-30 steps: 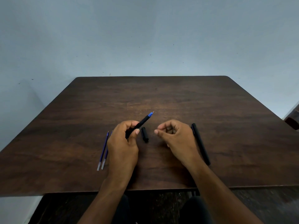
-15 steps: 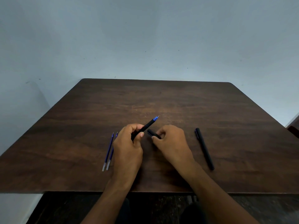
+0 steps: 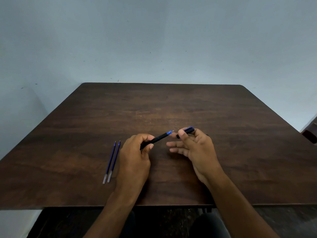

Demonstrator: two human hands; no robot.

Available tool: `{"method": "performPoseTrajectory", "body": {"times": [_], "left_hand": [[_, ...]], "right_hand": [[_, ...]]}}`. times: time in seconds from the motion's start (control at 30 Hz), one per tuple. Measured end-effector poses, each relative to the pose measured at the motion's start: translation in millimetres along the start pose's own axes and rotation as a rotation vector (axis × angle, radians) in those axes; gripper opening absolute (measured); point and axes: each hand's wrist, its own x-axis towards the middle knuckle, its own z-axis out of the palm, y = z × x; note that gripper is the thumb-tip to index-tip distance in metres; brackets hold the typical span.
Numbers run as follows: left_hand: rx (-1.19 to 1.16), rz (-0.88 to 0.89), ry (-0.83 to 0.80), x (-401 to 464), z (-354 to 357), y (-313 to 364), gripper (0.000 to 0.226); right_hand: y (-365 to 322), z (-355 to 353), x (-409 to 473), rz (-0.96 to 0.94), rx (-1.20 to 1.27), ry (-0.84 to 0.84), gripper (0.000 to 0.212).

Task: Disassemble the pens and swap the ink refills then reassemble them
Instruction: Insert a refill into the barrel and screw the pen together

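My left hand [image 3: 135, 157] grips a black pen [image 3: 159, 138] by its barrel, the blue tip pointing up and to the right. My right hand [image 3: 195, 148] pinches a short black pen cap [image 3: 187, 131] between thumb and forefinger, just right of the pen's tip, with the other fingers spread. A small gap separates cap and tip. Two blue ink refills [image 3: 111, 162] lie side by side on the table, left of my left hand. The second black pen is hidden behind my right hand.
The dark wooden table [image 3: 171, 103] stands against a pale blue wall. A dark piece of furniture [image 3: 310, 133] shows at the right edge. My knees are below the table's near edge.
My right hand picked the cap up from the table and lifted it to the right of the pen's tip. It now covers the second pen. My left hand kept its hold.
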Motion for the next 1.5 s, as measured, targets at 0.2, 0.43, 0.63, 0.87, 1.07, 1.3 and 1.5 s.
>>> {"method": "performPoseTrajectory", "body": {"times": [0.2, 0.43, 0.63, 0.87, 1.07, 1.3, 1.5], "left_hand": [[0.011, 0.016, -0.022, -1.0, -0.7, 2.6, 0.030], [0.021, 0.004, -0.037, -0.7, -0.8, 4.3, 0.029], [0.043, 0.025, -0.034, 0.1, -0.5, 4.0, 0.029], [0.035, 0.018, -0.045, -1.5, -0.6, 4.7, 0.028], [0.049, 0.025, -0.058, -2.0, -0.2, 6.4, 0.027], [0.059, 0.049, -0.064, -2.4, 0.3, 5.3, 0.026], [0.061, 0.051, -0.058, -3.2, -1.4, 6.9, 0.024]], "right_hand": [[0.1, -1.7, 0.5, 0.010, 0.212, -0.003, 0.017], [0.5, -1.6, 0.4, -0.020, 0.230, -0.024, 0.015], [-2.7, -0.7, 0.5, -0.038, 0.247, -0.012, 0.012], [-0.8, -1.5, 0.5, -0.042, 0.240, -0.016, 0.015], [0.0, -2.5, 1.0, -0.043, 0.200, -0.029, 0.026], [0.9, -1.2, -1.9, -0.039, 0.166, -0.049, 0.032], [1.4, -2.5, -3.9, -0.015, 0.160, -0.095, 0.029]]}}
